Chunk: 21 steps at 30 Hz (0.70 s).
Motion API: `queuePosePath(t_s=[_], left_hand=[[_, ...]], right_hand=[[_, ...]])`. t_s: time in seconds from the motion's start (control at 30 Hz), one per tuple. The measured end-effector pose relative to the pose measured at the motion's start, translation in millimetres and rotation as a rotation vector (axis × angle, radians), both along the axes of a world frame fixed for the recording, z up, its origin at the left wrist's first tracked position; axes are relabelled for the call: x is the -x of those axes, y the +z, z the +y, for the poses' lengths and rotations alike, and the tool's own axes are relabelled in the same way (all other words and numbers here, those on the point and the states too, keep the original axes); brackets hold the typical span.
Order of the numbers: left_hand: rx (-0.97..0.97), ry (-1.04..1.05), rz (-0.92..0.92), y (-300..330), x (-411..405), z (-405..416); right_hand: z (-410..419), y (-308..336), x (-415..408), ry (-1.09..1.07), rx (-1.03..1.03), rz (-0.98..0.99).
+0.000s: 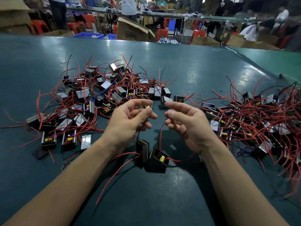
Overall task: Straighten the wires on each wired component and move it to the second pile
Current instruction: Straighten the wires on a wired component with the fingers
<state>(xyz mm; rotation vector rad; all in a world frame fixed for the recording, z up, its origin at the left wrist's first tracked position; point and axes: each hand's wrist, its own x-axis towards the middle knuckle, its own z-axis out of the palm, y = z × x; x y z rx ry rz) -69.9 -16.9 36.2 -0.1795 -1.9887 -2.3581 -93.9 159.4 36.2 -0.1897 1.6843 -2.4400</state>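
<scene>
Green table [162, 66], workshop behind | piles left [101, 95] and right [254, 118] | my left hand [130, 121] pinches a wire [132, 110] | right hand [187, 123] pinches a black wire [164, 123]; components [153, 155] dangle below

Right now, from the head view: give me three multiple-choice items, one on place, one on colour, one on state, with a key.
1. Where does the bigger tangled pile lie?
A. left of the hands
B. behind the cardboard box
C. on a stool

2. What colour are most wires?
A. green
B. red
C. white

3. What is the right hand doing?
A. lying flat on the table
B. pinching a wire
C. holding a box

Key: 1 A, it spreads across the table's left side. 2 B, red strands dominate both piles. 3 B, thumb and finger pinch a wire that leads down to a component.
</scene>
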Motion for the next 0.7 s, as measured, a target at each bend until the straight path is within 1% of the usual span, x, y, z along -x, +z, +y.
queuePosePath(t_s=[0.07,0.13,0.2,0.3,0.4,0.5,0.63,0.67,0.7], left_hand=[[-0.09,-0.007,-0.086,0.7,-0.4,-1.3],[-0.137,-0.027,-0.151,2.2,-0.8,-2.9],[-0.153,-0.049,-0.165,3.4,-0.8,-3.2],[-0.148,-0.022,-0.143,3.5,-2.1,1.3],[-0.275,-0.005,-0.212,3.3,-4.2,6.5],[-0.31,0.056,-0.25,0.9,-3.2,9.2],[-0.419,0.099,-0.313,-2.8,-2.7,15.9],[-0.41,0.085,-0.336,-3.1,-3.2,16.7],[-0.358,0.069,-0.353,-3.2,-3.5,17.0]], right_hand=[[-2.4,-0.6,-0.4,0.006,0.005,0.001],[-4.2,0.9,-0.9,0.012,0.031,0.002],[-5.6,2.7,-2.2,0.021,0.079,-0.001],[-9.8,0.9,-4.3,0.044,0.12,0.018],[-16.3,-4.6,-4.6,0.011,0.1,0.071],[-20.7,-8.4,-3.2,-0.08,0.054,0.148],[-26.3,-12.0,-3.0,-0.188,-0.056,0.241],[-27.3,-12.4,-3.0,-0.198,-0.075,0.245],[-27.8,-12.4,-2.9,-0.207,-0.091,0.242]])
